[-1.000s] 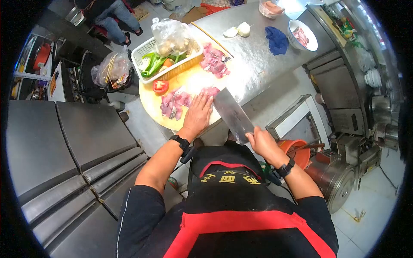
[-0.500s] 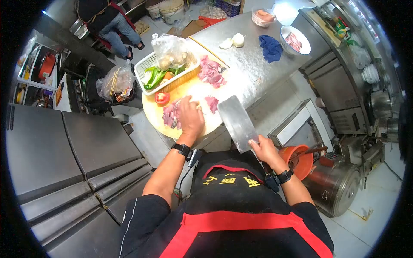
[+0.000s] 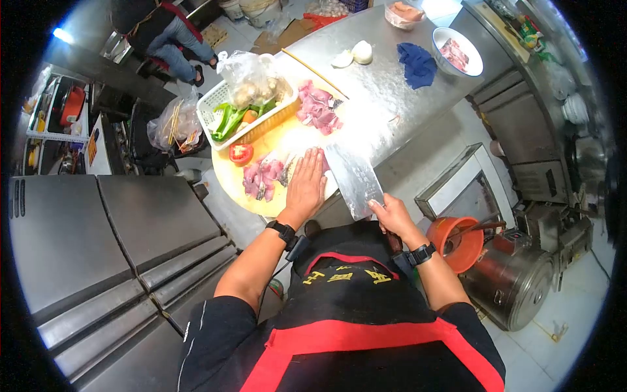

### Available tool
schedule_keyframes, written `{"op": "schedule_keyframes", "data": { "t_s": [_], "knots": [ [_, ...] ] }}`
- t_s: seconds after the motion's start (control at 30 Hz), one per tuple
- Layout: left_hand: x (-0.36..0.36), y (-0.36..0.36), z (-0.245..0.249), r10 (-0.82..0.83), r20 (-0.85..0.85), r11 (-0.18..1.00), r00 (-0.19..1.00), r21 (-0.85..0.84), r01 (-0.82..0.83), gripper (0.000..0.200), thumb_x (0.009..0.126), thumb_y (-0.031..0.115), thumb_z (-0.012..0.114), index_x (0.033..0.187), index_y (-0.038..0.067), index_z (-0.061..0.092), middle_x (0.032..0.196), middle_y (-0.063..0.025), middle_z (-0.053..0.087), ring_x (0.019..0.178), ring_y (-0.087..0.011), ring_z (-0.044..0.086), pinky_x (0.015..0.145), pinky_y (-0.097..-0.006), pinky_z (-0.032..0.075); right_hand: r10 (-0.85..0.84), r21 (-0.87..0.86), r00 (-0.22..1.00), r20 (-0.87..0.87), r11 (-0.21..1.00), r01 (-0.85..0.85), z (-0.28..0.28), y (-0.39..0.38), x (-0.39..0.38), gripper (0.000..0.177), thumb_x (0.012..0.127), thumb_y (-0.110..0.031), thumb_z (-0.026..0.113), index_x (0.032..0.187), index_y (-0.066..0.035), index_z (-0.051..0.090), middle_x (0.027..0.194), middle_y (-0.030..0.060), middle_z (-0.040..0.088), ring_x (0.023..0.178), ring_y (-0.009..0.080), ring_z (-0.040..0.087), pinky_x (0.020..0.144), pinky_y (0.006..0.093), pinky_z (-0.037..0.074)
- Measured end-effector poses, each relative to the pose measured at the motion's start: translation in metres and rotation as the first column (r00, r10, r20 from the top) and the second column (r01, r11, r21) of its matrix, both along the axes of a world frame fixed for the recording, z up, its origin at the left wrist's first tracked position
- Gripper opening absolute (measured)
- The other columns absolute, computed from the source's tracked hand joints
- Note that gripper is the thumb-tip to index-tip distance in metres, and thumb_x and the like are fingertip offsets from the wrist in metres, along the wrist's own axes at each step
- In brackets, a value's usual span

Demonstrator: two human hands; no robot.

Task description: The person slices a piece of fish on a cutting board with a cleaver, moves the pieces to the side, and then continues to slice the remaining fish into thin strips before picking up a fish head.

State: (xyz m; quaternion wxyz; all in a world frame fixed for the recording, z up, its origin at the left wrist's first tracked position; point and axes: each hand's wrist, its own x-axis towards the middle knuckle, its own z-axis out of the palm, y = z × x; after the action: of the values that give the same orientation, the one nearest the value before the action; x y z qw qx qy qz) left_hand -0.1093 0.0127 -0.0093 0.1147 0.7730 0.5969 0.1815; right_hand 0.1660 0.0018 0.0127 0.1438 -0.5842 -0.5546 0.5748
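My left hand (image 3: 305,187) lies flat on a piece of meat on the round yellow cutting board (image 3: 225,171), its fingers stretched out and mostly hiding the piece. In my right hand (image 3: 393,217) is the handle of a wide cleaver (image 3: 354,181), whose blade reaches up to the right side of my left fingers. Sliced pink meat (image 3: 260,178) rests just left of my left hand, with a cut tomato (image 3: 241,154) above it. A second pile of slices (image 3: 318,108) sits farther up the board, beside a white basket (image 3: 256,130) of green peppers and a bagged item.
On the metal table (image 3: 385,117) are a blue cloth (image 3: 417,65), a white bowl of meat (image 3: 456,52), a peeled onion (image 3: 362,52) and a wooden stick (image 3: 315,73). An orange bucket (image 3: 465,251) stands low right. Another person (image 3: 176,42) is at upper left.
My left hand has moved right and flattened over the meat that lay near the cleaver. The cleaver has shifted slightly left, its blade now beside my left fingers.
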Motion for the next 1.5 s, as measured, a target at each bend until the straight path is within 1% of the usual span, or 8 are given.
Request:
{"op": "schedule_keyframes", "data": {
  "t_s": [0.97,1.03,1.2,1.23,1.27,1.33,1.37,1.5],
  "knots": [
    [-0.007,-0.002,0.002,-0.062,-0.069,0.997,0.996,-0.056,0.058,0.065,0.098,0.02,0.052,0.154,-0.008,0.032,0.161,-0.0256,0.032,0.152,-0.04,0.025,0.125,-0.0516,0.018,0.21,-0.069,0.974,-0.081,0.974,-0.216,-0.003,0.047,0.005,0.035,0.1,-0.032,0.063,0.102,0.003,0.06,0.058,0.0079,0.058,0.041,0.0156,0.057,0.04,0.033,0.044],
    [-0.007,-0.001,0.003,-0.067,-0.094,0.997,0.993,-0.046,0.063,0.066,0.098,0.021,0.052,0.154,-0.008,0.032,0.161,-0.0252,0.031,0.153,-0.0395,0.024,0.125,-0.0515,0.018,0.246,-0.031,0.967,0.07,0.969,-0.245,-0.003,0.045,0.008,0.041,0.097,-0.036,0.066,0.099,0.004,0.061,0.062,0.0151,0.063,0.049,0.0241,0.062,0.048,0.0393,0.049],
    [-0.04,0.036,0.022,-0.077,0.067,0.988,0.995,0.143,0.067,0.048,0.096,0.012,0.055,0.142,-0.001,0.052,0.147,-0.0267,0.051,0.141,-0.0424,0.044,0.119,-0.0518,0.032,0.257,0.101,0.947,0.194,0.955,-0.28,-0.008,0.042,0.007,0.049,0.094,-0.043,0.067,0.094,0.006,0.062,0.079,0.0279,0.067,0.073,0.0418,0.068,0.067,0.0483,0.052],
    [-0.039,0.052,0.036,-0.143,0.106,0.951,0.984,0.292,0.106,0.037,0.09,0.007,0.059,0.127,0.001,0.064,0.128,-0.0231,0.064,0.121,-0.0414,0.059,0.107,-0.0475,0.045,0.25,0.083,0.944,0.216,0.958,-0.273,-0.006,0.043,0.008,0.05,0.093,-0.044,0.068,0.092,0.006,0.063,0.085,0.0308,0.067,0.081,0.0465,0.067,0.072,0.0503,0.052],
    [-0.04,0.063,0.036,-0.145,0.113,0.95,0.983,0.292,0.107,0.037,0.09,0.007,0.059,0.127,0.001,0.064,0.128,-0.0231,0.064,0.121,-0.0414,0.059,0.107,-0.0475,0.045,0.248,0.082,0.943,0.222,0.959,-0.271,-0.005,0.042,0.009,0.05,0.093,-0.044,0.068,0.092,0.006,0.063,0.085,0.0308,0.067,0.081,0.0465,0.067,0.072,0.0503,0.052],
    [-0.046,0.079,0.038,-0.462,0.089,0.887,0.882,0.031,0.461,0.027,0.085,0.008,0.062,0.111,0.002,0.068,0.107,-0.0165,0.065,0.102,-0.0357,0.062,0.094,-0.0434,0.05,0.289,0.194,0.91,0.299,0.915,-0.354,-0.006,0.045,0.008,0.05,0.093,-0.045,0.068,0.092,0.005,0.062,0.086,0.0313,0.067,0.082,0.0484,0.067,0.071,0.0509,0.052],
    [-0.046,0.08,0.038,-0.449,-0.013,0.892,0.893,0.054,0.449,0.017,0.083,0.009,0.062,0.097,0.003,0.067,0.091,-0.0122,0.059,0.092,-0.0317,0.058,0.084,-0.0423,0.05,0.289,0.196,0.909,0.301,0.914,-0.356,-0.006,0.046,0.007,0.05,0.093,-0.045,0.068,0.092,0.005,0.062,0.086,0.0313,0.067,0.082,0.0484,0.067,0.071,0.0509,0.052],
    [-0.051,0.07,0.032,-0.429,-0.065,0.901,0.901,0.038,0.432,0.012,0.084,0.01,0.059,0.092,0.004,0.066,0.089,-0.0117,0.057,0.092,-0.031,0.056,0.081,-0.0416,0.049,0.266,0.214,0.908,0.323,0.914,-0.344,-0.003,0.041,0.003,0.051,0.094,-0.046,0.067,0.092,0.005,0.062,0.086,0.0314,0.067,0.083,0.0496,0.066,0.07,0.0517,0.051]
  ]
}}
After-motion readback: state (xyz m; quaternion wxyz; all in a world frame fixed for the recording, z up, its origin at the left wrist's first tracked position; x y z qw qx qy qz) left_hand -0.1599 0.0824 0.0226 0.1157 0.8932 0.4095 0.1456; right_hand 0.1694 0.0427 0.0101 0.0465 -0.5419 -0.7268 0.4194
